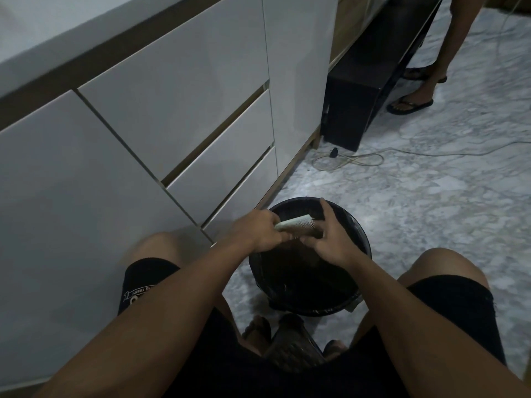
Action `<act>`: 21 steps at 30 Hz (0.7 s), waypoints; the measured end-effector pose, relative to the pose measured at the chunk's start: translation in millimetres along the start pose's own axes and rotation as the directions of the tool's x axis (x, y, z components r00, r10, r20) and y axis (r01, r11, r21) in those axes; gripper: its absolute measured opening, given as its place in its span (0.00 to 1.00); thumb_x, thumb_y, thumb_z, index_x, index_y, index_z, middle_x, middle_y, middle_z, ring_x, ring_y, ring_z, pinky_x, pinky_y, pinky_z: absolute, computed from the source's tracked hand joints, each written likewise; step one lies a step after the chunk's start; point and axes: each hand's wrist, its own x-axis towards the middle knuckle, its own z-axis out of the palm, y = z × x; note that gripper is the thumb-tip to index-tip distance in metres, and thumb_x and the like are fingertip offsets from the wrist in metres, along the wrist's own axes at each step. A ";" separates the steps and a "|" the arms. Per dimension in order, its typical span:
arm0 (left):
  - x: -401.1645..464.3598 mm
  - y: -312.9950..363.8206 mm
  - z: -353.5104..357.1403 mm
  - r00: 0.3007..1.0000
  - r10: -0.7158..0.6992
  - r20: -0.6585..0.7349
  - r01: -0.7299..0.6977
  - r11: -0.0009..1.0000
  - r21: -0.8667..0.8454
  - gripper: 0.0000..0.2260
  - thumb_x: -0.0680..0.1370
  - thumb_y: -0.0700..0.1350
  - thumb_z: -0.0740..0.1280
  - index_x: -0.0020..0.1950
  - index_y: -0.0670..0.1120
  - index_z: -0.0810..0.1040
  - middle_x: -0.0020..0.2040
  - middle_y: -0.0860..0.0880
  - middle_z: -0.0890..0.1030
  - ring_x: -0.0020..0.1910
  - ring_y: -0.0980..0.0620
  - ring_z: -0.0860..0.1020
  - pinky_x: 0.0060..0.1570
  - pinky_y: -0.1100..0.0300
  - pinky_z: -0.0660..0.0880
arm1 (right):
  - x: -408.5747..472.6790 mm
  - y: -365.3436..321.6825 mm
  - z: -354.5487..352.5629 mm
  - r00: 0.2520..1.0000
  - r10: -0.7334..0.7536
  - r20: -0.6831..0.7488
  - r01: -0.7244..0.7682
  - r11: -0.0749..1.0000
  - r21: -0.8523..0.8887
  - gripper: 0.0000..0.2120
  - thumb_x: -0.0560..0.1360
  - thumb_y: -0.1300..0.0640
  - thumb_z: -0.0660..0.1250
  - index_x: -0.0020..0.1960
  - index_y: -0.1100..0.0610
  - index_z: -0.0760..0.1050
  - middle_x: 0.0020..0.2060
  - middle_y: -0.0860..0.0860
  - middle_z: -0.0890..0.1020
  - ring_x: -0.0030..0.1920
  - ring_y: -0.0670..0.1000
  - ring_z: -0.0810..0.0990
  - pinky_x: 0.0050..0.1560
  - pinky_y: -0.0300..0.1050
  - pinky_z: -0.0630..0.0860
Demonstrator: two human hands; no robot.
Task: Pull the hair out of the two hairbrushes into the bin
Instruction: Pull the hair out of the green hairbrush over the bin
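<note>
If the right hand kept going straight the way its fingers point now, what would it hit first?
The right hand points up-left at the pale hairbrush it already touches, held by the left hand above the black bin. It would likely press into the bristles first; depth is unclear.

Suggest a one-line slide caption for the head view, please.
Left hand holds a pale hairbrush over the black bin; right hand picks at it.

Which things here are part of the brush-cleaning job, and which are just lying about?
In the job:
- pale plastic hairbrush, over the bin
- round black bin on the floor
- left hand, gripping the brush
- right hand, fingers at its bristles

Lying about:
- white cable looped on the marble floor
- black box cabinet
- dark woven object by the feet
</note>
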 end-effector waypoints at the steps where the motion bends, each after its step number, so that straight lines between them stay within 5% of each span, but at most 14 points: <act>1: -0.8 -0.2 0.2 1.000 0.002 0.006 -0.002 1.000 0.004 0.18 0.71 0.61 0.70 0.53 0.50 0.83 0.44 0.50 0.80 0.44 0.49 0.79 0.46 0.53 0.78 | 0.0 0.5 -1.4 1.000 0.011 -0.012 -0.011 1.000 0.006 0.51 0.71 0.59 0.74 0.79 0.50 0.40 0.61 0.54 0.80 0.61 0.53 0.78 0.65 0.52 0.72; 5: -2.0 -2.4 3.2 1.000 0.005 -0.002 -0.006 1.000 -0.018 0.19 0.70 0.62 0.70 0.53 0.52 0.83 0.45 0.49 0.82 0.44 0.50 0.79 0.47 0.51 0.79 | -0.6 -1.4 -5.8 0.997 0.078 0.006 -0.078 0.992 0.095 0.51 0.71 0.62 0.74 0.79 0.51 0.40 0.60 0.55 0.81 0.58 0.51 0.80 0.65 0.55 0.73; 8: -2.3 -0.7 3.1 1.000 0.008 -0.020 -0.010 0.997 -0.071 0.19 0.70 0.62 0.70 0.54 0.52 0.83 0.47 0.49 0.83 0.45 0.49 0.80 0.49 0.49 0.80 | -2.0 -3.1 -3.0 0.993 0.106 0.050 -0.111 0.986 0.125 0.48 0.73 0.64 0.71 0.78 0.52 0.41 0.60 0.56 0.81 0.57 0.50 0.79 0.61 0.47 0.73; 11: -2.8 -0.7 1.1 1.000 -0.003 -0.018 0.002 0.996 -0.088 0.19 0.71 0.60 0.70 0.56 0.51 0.83 0.48 0.49 0.83 0.46 0.49 0.80 0.50 0.51 0.79 | -1.0 4.4 1.2 0.998 0.069 0.001 -0.069 0.997 0.023 0.36 0.74 0.63 0.70 0.76 0.52 0.55 0.54 0.55 0.84 0.54 0.50 0.82 0.63 0.51 0.75; 13: -3.4 -4.1 -0.9 1.000 -0.018 -0.011 0.017 0.995 -0.099 0.18 0.73 0.58 0.71 0.57 0.48 0.83 0.49 0.47 0.83 0.47 0.49 0.80 0.49 0.53 0.79 | -0.8 7.0 -0.1 0.998 0.015 -0.055 -0.021 0.994 -0.103 0.19 0.74 0.63 0.69 0.63 0.52 0.72 0.45 0.52 0.86 0.48 0.49 0.84 0.59 0.51 0.77; 16: -4.2 -12.0 -1.1 0.999 -0.045 0.021 0.047 0.992 -0.116 0.18 0.73 0.56 0.72 0.57 0.46 0.83 0.50 0.46 0.83 0.47 0.49 0.80 0.45 0.56 0.76 | -1.0 4.1 -6.0 0.986 -0.024 -0.165 -0.022 0.962 -0.273 0.07 0.73 0.60 0.69 0.41 0.49 0.77 0.37 0.46 0.85 0.42 0.49 0.83 0.49 0.46 0.78; 21: -3.5 -16.8 7.1 0.997 -0.063 0.034 0.066 0.991 -0.114 0.17 0.71 0.58 0.72 0.55 0.50 0.85 0.47 0.47 0.84 0.45 0.49 0.81 0.48 0.52 0.79 | -0.8 7.6 -9.1 0.976 -0.018 -0.219 -0.082 0.895 -0.438 0.03 0.73 0.57 0.67 0.40 0.51 0.77 0.36 0.48 0.83 0.42 0.54 0.81 0.46 0.51 0.77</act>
